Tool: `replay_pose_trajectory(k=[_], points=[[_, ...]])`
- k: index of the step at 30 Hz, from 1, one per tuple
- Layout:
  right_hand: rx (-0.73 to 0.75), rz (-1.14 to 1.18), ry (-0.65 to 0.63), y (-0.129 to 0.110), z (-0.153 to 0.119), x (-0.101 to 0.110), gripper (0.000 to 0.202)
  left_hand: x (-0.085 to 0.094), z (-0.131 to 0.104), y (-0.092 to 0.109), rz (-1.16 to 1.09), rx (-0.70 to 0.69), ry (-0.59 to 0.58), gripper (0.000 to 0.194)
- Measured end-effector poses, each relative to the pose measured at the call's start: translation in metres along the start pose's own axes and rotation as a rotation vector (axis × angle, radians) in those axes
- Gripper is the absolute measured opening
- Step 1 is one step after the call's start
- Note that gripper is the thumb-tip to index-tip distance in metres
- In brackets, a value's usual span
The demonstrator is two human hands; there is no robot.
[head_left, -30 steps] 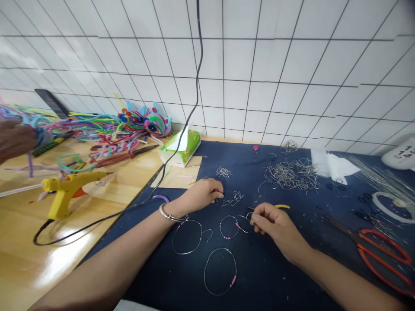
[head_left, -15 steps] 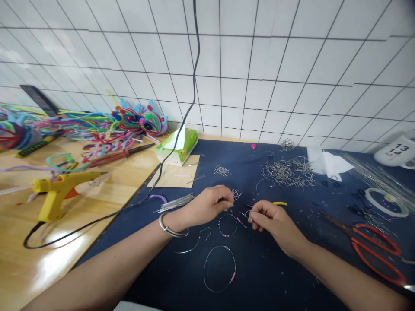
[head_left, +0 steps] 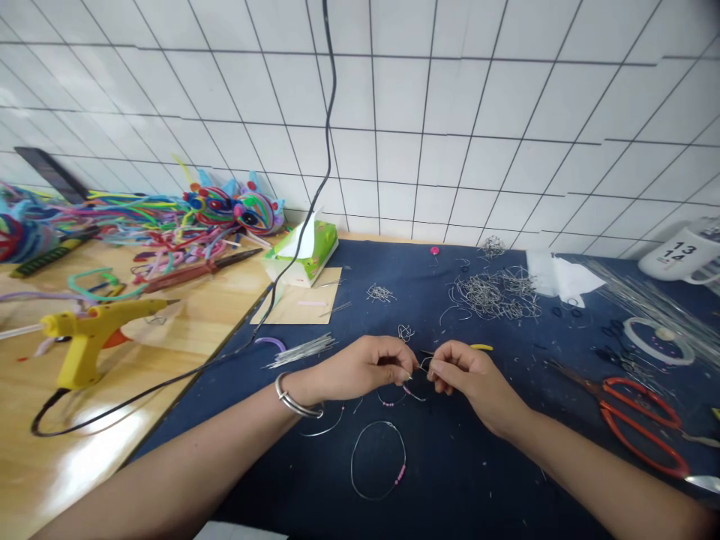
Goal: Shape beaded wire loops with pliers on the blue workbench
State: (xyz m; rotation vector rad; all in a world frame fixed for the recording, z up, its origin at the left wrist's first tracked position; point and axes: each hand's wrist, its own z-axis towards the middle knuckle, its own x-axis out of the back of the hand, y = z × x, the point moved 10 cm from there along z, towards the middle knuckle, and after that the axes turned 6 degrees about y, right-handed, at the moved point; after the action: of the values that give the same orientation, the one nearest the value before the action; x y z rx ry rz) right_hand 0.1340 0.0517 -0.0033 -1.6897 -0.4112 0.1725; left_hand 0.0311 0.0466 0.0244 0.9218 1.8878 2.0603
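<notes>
Hands (head_left: 368,367) (head_left: 475,382) closer, pinching wire (head_left: 424,365), tissue (head_left: 307,238) in box (head_left: 322,257)

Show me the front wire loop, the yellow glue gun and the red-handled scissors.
Front wire loop (head_left: 400,474), head view: its pink beads.
Yellow glue gun (head_left: 90,325), head view: its body.
Red-handled scissors (head_left: 604,406), head view: handle base.

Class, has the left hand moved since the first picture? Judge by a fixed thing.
Yes: against the green tissue box, the left hand has moved rightward and closer to the wearer, and is now nearer the right hand.
</notes>
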Motion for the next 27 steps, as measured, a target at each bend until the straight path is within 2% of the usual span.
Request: replay_pose_trajectory(k=[5, 16, 18, 22, 24, 27], points=[[-0.018, 0.015, -0.003, 0.001, 0.0, -0.001, 0.015, 0.001, 0.001, -0.002, 0.077, 0.012, 0.016, 0.01], [-0.013, 0.018, -0.024, 0.0, -0.002, -0.003, 0.013, -0.008, 0.0, -0.01, -0.132, 0.13, -0.028, 0.009], [-0.026, 0.009, -0.021, 0.002, -0.001, -0.002, 0.013, -0.007, -0.001, -0.013, -0.08, 0.148, -0.029, 0.01], [-0.067, -0.028, -0.021, 0.007, -0.001, -0.001, 0.013, 0.008, 0.001, -0.02, 0.14, 0.124, 0.063, 0.012], [-0.082, -0.037, -0.034, 0.007, -0.002, -0.002, 0.012, 0.014, 0.003, -0.018, 0.275, 0.065, 0.108, 0.013], [-0.079, -0.038, -0.054, 0.003, -0.003, -0.004, 0.011, 0.018, 0.003, -0.001, 0.415, -0.093, 0.196, 0.016]])
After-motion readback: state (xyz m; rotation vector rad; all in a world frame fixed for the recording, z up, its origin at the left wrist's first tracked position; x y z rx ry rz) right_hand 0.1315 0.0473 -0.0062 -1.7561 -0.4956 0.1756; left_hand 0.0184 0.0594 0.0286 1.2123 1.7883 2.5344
